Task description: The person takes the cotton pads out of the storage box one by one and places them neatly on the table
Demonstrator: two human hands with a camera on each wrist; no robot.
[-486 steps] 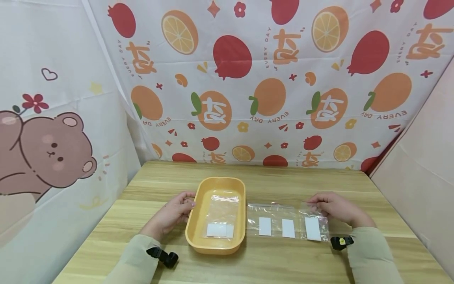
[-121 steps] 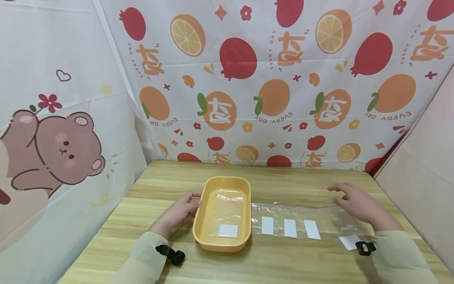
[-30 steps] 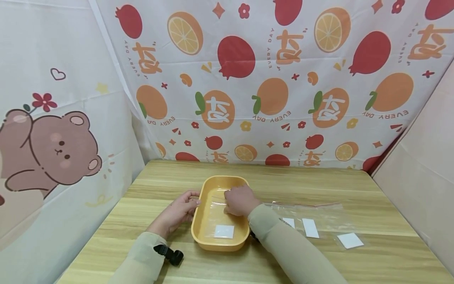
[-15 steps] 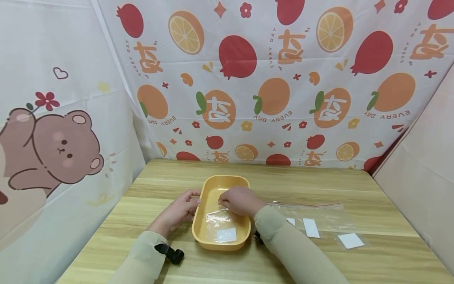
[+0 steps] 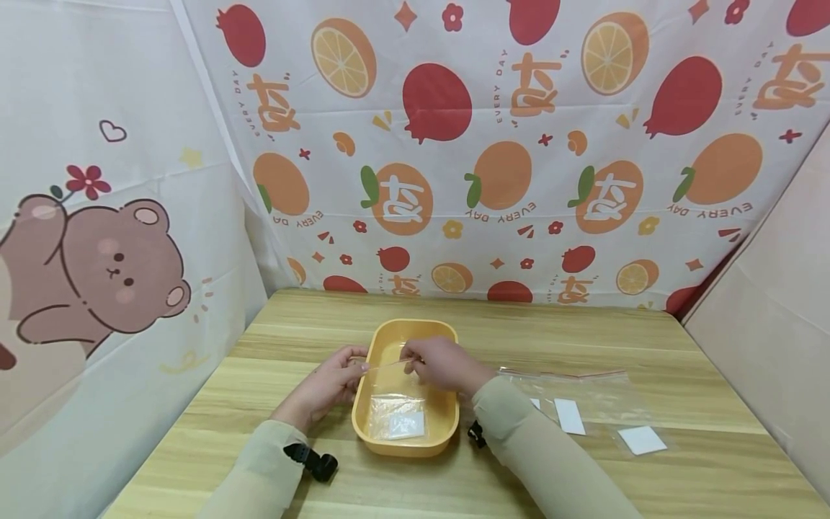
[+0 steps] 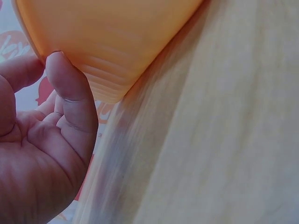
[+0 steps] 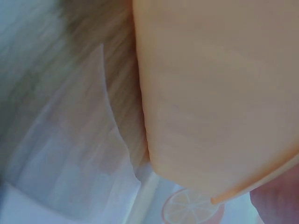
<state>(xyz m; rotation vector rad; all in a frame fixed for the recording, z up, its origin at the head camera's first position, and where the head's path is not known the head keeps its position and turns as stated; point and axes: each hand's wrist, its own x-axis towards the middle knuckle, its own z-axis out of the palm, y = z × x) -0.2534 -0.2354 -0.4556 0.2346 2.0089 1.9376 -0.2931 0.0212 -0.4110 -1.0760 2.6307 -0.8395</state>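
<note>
A yellow plastic tray (image 5: 405, 450) stands on the table in the head view. My left hand (image 5: 332, 382) holds its left rim; the left wrist view shows the thumb (image 6: 70, 93) against the tray's outer wall. My right hand (image 5: 444, 364) reaches over the tray and pinches the reddish top edge of a clear zip bag, lifted above the tray floor. Lower in the tray lies a clear zip bag with a white label (image 5: 407, 424). The right fingertips are partly hidden, and the right wrist view shows only a sliver of hand (image 7: 280, 200).
To the tray's right, several clear zip bags (image 5: 603, 393) lie overlapping in a row, with white labels (image 5: 569, 417); the sleeve covers part of them. The rightmost label (image 5: 642, 440) lies tilted. A printed fruit curtain (image 5: 493, 144) stands behind the wooden table (image 5: 311, 324).
Since the oldest frame, another bag has joined the right end of the row. My right hand has moved from there into the tray and raised a bag's edge. The left hand has stayed on the rim.
</note>
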